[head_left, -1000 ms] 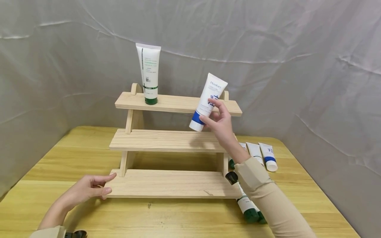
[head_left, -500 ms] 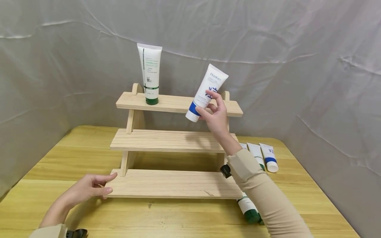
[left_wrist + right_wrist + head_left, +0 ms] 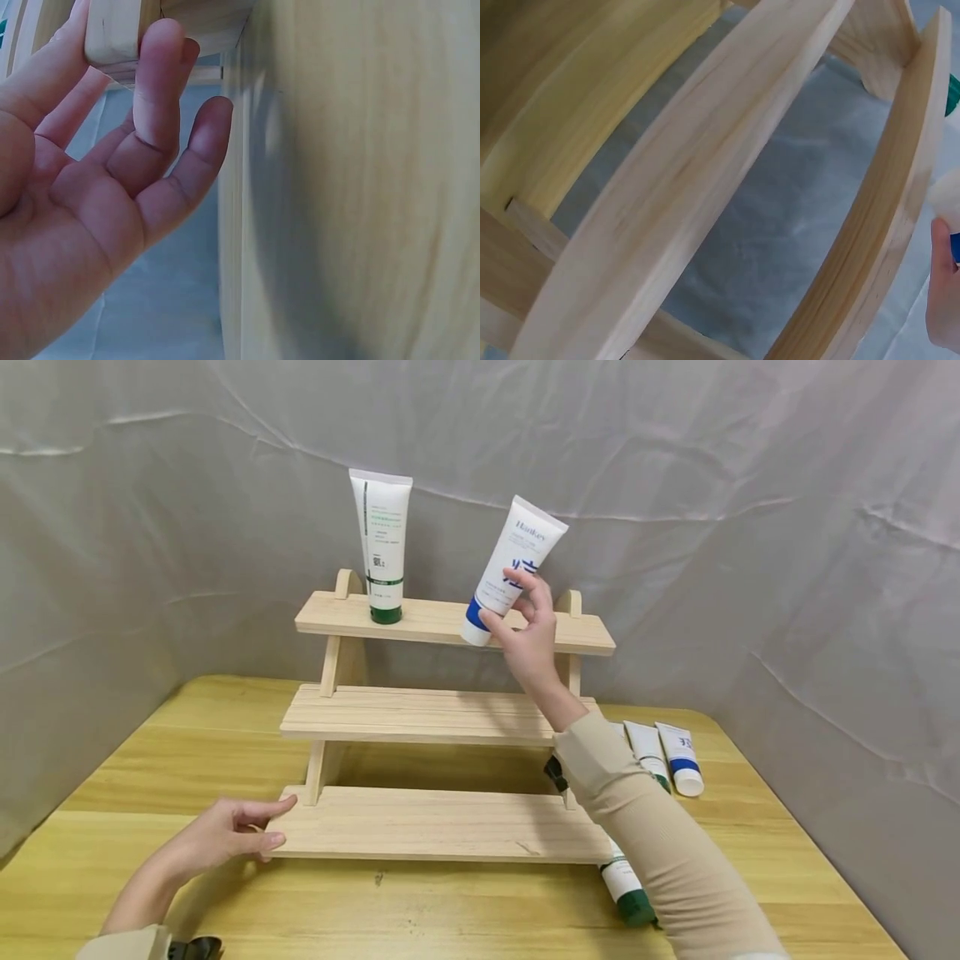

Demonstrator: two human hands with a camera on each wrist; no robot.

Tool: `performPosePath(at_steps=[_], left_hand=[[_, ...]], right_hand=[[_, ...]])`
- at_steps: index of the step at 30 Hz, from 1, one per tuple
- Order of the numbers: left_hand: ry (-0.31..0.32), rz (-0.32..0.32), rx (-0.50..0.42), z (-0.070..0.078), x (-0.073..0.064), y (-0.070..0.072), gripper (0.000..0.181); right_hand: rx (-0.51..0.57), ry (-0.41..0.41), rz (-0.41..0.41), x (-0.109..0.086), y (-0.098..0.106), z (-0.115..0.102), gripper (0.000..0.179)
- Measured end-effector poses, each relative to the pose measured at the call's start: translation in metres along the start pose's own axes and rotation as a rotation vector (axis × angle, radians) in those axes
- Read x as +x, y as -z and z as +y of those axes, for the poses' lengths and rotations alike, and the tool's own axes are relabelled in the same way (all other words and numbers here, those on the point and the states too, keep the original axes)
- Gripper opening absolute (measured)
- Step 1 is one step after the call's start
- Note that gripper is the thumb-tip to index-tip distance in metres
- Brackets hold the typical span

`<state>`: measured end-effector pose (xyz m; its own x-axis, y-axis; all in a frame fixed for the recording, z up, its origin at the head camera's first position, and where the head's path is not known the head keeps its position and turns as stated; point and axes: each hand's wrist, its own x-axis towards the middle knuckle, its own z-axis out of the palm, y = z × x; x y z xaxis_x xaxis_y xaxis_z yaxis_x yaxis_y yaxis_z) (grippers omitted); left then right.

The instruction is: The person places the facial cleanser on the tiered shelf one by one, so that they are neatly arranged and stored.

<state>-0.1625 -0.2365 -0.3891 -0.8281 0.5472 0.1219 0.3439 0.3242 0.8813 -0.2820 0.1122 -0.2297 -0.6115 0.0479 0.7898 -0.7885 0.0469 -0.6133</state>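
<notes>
A three-tier wooden display stand (image 3: 435, 827) stands on the table. My left hand (image 3: 210, 839) grips the left end of its lowest shelf; in the left wrist view, thumb and fingers meet around the shelf's corner (image 3: 112, 37). With the thumb and fingers of my right hand (image 3: 531, 639) I hold a white squeeze tube (image 3: 513, 547) with a blue band. It tilts, its white cap down at the front edge of the top shelf. Only a bit of this hand (image 3: 941, 307) shows at the right wrist view's edge. A green-capped tube (image 3: 386, 543) stands upright on the top shelf's left.
Right of the stand, several tubes lie on the table (image 3: 135, 785), among them a blue-banded tube (image 3: 680, 760). A green-capped tube (image 3: 626, 885) lies nearer, partly behind the right sleeve (image 3: 660, 843). Grey cloth (image 3: 225, 527) hangs behind the stand.
My right hand has raised the blue-banded tube and moved it slightly left, from in front of the gap between the upper shelves to the top shelf. My left hand stays on the lowest shelf.
</notes>
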Motion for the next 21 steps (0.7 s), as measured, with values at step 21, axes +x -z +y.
performPosePath(at_steps=[21], left_hand=[[0.009,-0.011,-0.022,0.001,0.000,0.000,0.050]], right_hand=[[-0.201,0.094,-0.140,0.003,-0.013,-0.004,0.052]])
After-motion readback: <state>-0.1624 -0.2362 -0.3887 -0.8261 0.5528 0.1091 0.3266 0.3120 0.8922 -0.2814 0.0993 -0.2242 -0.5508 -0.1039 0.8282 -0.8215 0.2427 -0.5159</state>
